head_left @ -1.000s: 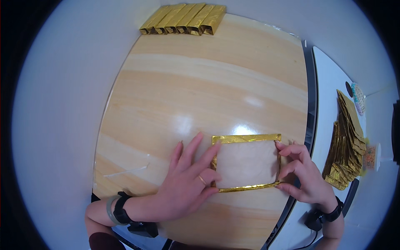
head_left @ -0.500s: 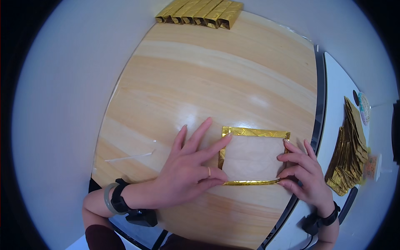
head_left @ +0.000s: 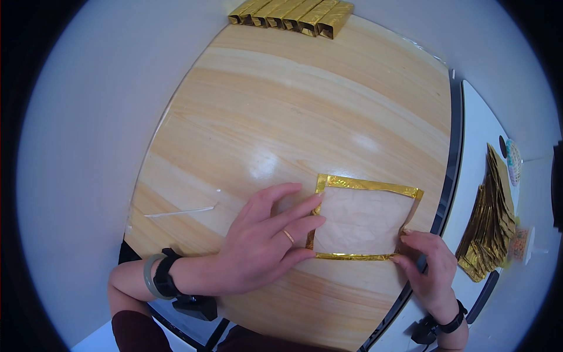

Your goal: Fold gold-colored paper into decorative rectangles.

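A square paper sheet (head_left: pixel 362 218), pale beige in the middle with folded gold-foil edges, lies flat on the round wooden table (head_left: pixel 281 117). My left hand (head_left: pixel 267 237) rests flat with fingers spread, the fingertips pressing the sheet's left gold edge. My right hand (head_left: pixel 425 267) pinches the sheet's lower right corner between thumb and fingers. A ring is on my left hand, and a bracelet and a watch sit on the left wrist.
A row of several folded gold paper ingots (head_left: pixel 291 13) lies at the table's far edge. On a white side table (head_left: pixel 478 152) to the right is a stack of gold sheets (head_left: pixel 491 220). A thin white strip (head_left: pixel 179 211) lies left of my left hand.
My right hand slid from the sheet's right edge down to its lower right corner. The left hand stays pressed on the left edge. The view shifted slightly.
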